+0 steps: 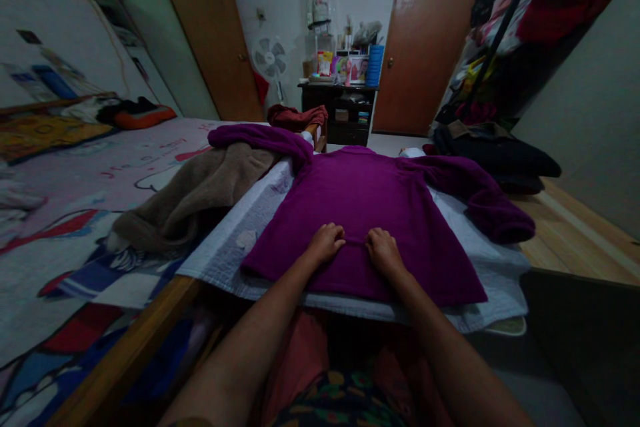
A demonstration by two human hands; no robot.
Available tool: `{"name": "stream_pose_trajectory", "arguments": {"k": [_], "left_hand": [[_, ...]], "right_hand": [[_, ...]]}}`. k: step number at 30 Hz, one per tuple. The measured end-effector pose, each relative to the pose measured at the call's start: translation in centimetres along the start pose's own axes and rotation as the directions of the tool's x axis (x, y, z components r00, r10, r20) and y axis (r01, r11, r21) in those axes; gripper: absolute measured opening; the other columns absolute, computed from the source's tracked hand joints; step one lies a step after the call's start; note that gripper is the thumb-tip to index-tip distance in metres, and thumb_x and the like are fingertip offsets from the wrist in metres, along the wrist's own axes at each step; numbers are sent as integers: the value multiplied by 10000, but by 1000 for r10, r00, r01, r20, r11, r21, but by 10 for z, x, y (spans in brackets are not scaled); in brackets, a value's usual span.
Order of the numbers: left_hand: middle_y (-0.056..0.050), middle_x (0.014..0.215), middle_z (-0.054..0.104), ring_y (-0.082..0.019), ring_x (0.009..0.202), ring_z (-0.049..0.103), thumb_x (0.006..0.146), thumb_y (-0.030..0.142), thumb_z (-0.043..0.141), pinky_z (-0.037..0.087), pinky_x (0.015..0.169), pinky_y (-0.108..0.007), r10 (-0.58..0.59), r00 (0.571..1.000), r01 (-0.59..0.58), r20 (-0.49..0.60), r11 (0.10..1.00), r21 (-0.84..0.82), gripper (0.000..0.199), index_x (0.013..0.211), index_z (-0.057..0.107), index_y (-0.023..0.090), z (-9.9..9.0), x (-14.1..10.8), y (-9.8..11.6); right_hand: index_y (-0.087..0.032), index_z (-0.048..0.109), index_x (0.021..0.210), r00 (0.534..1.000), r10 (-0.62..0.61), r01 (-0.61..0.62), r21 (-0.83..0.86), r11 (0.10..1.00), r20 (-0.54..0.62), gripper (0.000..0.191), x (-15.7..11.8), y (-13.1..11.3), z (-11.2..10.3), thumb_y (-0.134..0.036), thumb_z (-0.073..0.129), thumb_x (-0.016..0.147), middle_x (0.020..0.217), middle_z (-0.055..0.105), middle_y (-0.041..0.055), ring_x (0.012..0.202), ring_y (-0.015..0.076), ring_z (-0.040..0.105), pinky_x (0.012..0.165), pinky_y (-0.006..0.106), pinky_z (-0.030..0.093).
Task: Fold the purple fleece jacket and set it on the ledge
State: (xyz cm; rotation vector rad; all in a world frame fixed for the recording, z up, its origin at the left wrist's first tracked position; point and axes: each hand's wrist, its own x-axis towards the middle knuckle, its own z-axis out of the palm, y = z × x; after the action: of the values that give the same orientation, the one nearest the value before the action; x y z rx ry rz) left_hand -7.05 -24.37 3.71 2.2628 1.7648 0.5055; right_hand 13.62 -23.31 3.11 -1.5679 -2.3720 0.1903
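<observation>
A purple long-sleeved fleece top lies spread out in front of me, its collar at the far end and its hem near me. One sleeve reaches out to the left, the other to the right. My left hand rests on the lower middle of the top, fingers curled into the cloth. A short way to its right, my right hand grips the fabric in the same way, and a small crease runs between the two. Beneath the top is a pale blue-white cloth covering the surface.
To the left, a brown fleece garment lies at the edge of a bed with a printed sheet. Folded dark clothes are stacked on a wooden surface at the right. A fan and a black cabinet stand at the back.
</observation>
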Motion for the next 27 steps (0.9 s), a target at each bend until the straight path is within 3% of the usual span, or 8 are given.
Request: {"name": "stream_pose_trajectory", "arguments": {"k": [5,11,14,19,23,27], "left_hand": [[-29,969,595,-182,947,526,890,262,577,415,848,-296,15,998,-16,-62,1000,-16,65,922,599,210,-7,4,4],[-43,999,598,-200,960,519,911,310,556,418,876,-327,87,993,-77,-81,991,114,116,964,601,217,-1,-5,9],[-52,1045,615,-206,988,533,913,318,545,423,906,-342,126,991,-119,-50,985,127,183,1054,600,214,2,-14,5],[-62,1220,594,-216,1143,507,894,293,560,393,1010,-373,184,981,-181,-63,982,53,329,1216,556,223,-2,-30,1],[-65,1305,541,-236,1210,457,862,264,592,369,1037,-401,255,962,-257,-100,966,-10,348,1208,571,237,-3,-39,29],[-39,1086,609,-199,1027,537,876,249,560,427,922,-341,423,904,-414,55,901,-132,161,1014,643,246,6,-43,68]], "right_hand": [[-201,568,923,999,-5,6,30,1000,-45,148,7,3,-1,-207,420,919,986,610,64,926,203,497,794,296,319],[-198,567,908,997,-22,29,105,994,-68,152,3,6,6,-199,415,908,983,613,65,944,201,504,836,289,332],[-189,577,968,996,-52,61,133,989,-71,171,1,19,2,-208,419,907,1046,621,76,973,200,519,863,287,354],[-168,583,1079,992,36,-35,7,999,-124,230,-5,59,-10,-257,464,904,1131,620,113,1062,238,520,921,339,358],[-169,601,1074,998,41,-43,-47,998,-45,242,-7,74,-18,-177,481,864,1194,602,109,1102,224,510,938,314,351],[-176,610,1047,996,60,-53,-98,994,64,273,-6,72,-27,-103,493,812,1128,618,85,1038,207,521,892,286,349]]}}
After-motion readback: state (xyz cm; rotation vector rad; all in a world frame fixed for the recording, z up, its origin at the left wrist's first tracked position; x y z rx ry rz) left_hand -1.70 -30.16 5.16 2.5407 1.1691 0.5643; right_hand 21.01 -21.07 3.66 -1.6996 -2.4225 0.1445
